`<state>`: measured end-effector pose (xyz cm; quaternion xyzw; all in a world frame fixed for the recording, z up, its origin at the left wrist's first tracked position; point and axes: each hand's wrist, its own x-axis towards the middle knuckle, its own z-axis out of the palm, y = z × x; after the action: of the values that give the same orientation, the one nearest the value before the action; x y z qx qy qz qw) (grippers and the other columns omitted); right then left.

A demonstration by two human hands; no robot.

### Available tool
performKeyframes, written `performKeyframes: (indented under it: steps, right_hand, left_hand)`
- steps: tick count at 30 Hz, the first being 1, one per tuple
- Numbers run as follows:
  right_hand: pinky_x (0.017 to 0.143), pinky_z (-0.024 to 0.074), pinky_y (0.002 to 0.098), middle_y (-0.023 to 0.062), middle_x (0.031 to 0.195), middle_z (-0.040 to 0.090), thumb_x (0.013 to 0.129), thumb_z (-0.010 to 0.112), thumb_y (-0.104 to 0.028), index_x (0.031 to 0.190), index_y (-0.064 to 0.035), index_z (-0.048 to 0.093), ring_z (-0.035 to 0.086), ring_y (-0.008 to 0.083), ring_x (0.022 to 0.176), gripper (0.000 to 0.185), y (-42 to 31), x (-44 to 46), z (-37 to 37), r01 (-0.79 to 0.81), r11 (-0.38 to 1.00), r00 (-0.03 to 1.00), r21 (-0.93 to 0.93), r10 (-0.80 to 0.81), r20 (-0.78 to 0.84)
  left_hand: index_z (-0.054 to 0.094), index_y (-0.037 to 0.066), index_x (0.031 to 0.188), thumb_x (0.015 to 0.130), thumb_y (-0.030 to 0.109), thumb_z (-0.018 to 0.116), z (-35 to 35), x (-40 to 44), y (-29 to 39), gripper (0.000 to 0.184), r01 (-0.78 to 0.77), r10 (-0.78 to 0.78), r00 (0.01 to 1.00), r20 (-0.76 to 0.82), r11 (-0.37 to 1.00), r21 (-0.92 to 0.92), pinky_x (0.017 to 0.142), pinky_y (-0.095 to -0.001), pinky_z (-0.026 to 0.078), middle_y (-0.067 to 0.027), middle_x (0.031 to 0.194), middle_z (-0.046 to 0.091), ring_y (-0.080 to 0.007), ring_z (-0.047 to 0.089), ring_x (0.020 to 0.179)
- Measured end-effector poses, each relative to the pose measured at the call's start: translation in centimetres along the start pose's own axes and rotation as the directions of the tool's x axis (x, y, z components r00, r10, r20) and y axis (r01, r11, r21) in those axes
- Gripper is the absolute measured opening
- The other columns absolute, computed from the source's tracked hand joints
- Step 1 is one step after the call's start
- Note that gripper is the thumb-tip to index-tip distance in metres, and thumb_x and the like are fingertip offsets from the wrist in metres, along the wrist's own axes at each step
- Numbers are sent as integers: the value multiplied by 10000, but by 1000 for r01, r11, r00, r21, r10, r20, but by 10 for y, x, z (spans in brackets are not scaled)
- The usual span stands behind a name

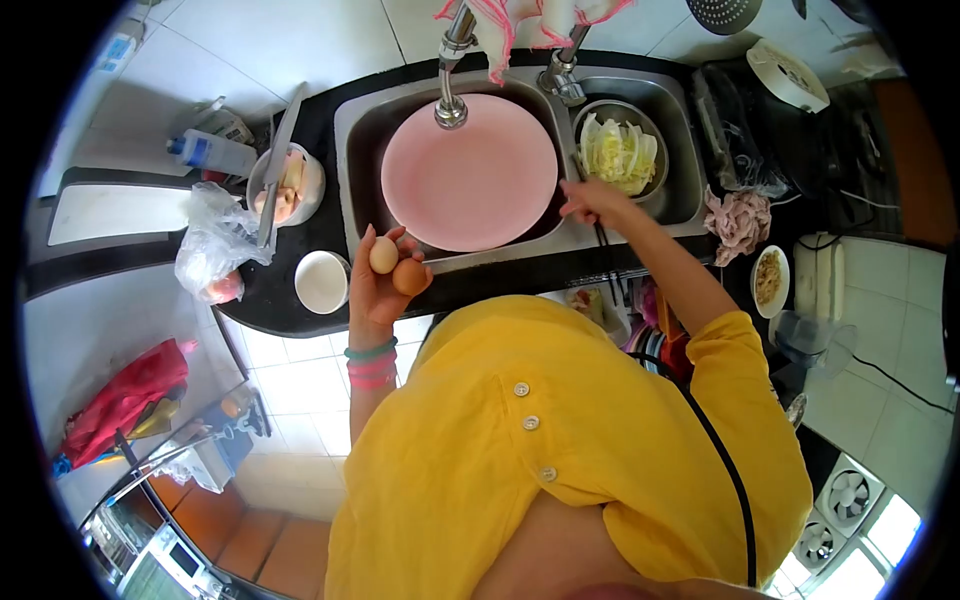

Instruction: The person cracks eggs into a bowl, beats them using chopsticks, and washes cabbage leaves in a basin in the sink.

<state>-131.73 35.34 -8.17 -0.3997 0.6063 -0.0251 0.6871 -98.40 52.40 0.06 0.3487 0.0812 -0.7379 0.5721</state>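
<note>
Two eggs, a pale egg (383,255) and a browner egg (409,277), lie in my left hand (375,290), palm up near the sink's front left edge. My right hand (597,203) is over the divider between the basins, its fingers bent and partly pressed together; what they hold, if anything, is too small to make out. Between my hands, a large pink basin (470,175) sits in the left sink under the faucet (450,110). Right of it, cut cabbage (617,155) fills a metal bowl (655,190). Dark chopsticks (603,245) cross the sink edge below my right hand.
A white cup (322,282) stands left of my left hand. Behind it, a knife (283,160) rests across a container (313,190) beside a plastic bag (215,240). At right are a crumpled cloth (737,224) and a small bowl of chopped food (769,281).
</note>
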Motion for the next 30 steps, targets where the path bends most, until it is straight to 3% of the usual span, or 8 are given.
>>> performKeyframes:
  steps: [6,8,9,12,16,20,26,30]
  right_hand:
    - [335,280,284,124,636,554,871,607,-301,844,17,554,429,143,413,323,19,61,74,-93,979,988,180,113,-104]
    - [334,275,291,84,566,482,799,682,-262,815,12,558,414,152,399,301,9,41,96,108,994,929,-14,-106,-354]
    - [336,256,303,74,548,460,703,720,-144,788,13,549,394,149,391,247,18,77,90,171,982,866,-84,-191,-461]
    - [345,321,341,101,582,527,640,649,-39,672,37,568,499,194,439,116,-58,54,88,162,978,898,135,-90,-430]
    - [341,303,326,93,554,507,639,649,-34,617,20,553,473,181,414,112,-90,15,77,275,961,854,35,-227,-468]
    - [349,280,285,70,543,485,643,660,-49,667,1,567,455,144,421,108,-109,-46,39,144,988,922,-56,-155,-354]
    - [382,364,294,121,755,545,647,671,-64,1093,88,433,514,157,523,528,-125,-149,26,145,969,800,-199,-234,-553]
    - [384,370,297,123,742,536,648,665,-71,1090,87,441,512,158,524,520,-144,-193,18,99,948,761,-304,-268,-590]
  left_hand:
    - [534,89,1032,918,512,471,-19,-3,16,443,36,-37,998,53,999,25,785,-407,466,-43,792,557,-207,550,820]
    - [515,89,1025,909,537,468,-20,-7,21,466,36,-37,999,35,999,34,768,-403,472,-39,759,534,-202,547,800]
    - [496,88,1019,899,562,465,-21,-8,25,490,32,-32,999,8,998,47,750,-399,478,-36,725,511,-197,543,780]
    - [507,94,998,888,573,473,-26,2,41,493,84,-85,996,28,995,51,800,-409,456,-42,769,534,-210,541,832]
    - [506,90,1003,887,551,499,-33,17,48,475,95,-90,993,77,994,-54,808,-428,445,-55,776,530,-222,528,832]
    - [514,90,996,886,513,532,-32,36,67,437,49,-44,991,127,998,-37,803,-451,440,-63,791,541,-236,528,836]
    - [511,105,962,874,373,618,-57,136,56,301,-56,55,998,33,997,44,675,-391,508,-76,803,555,-223,558,780]
    - [460,123,1025,881,277,629,-58,185,20,270,-61,64,998,-17,990,125,624,-374,523,-64,807,529,-200,561,757]
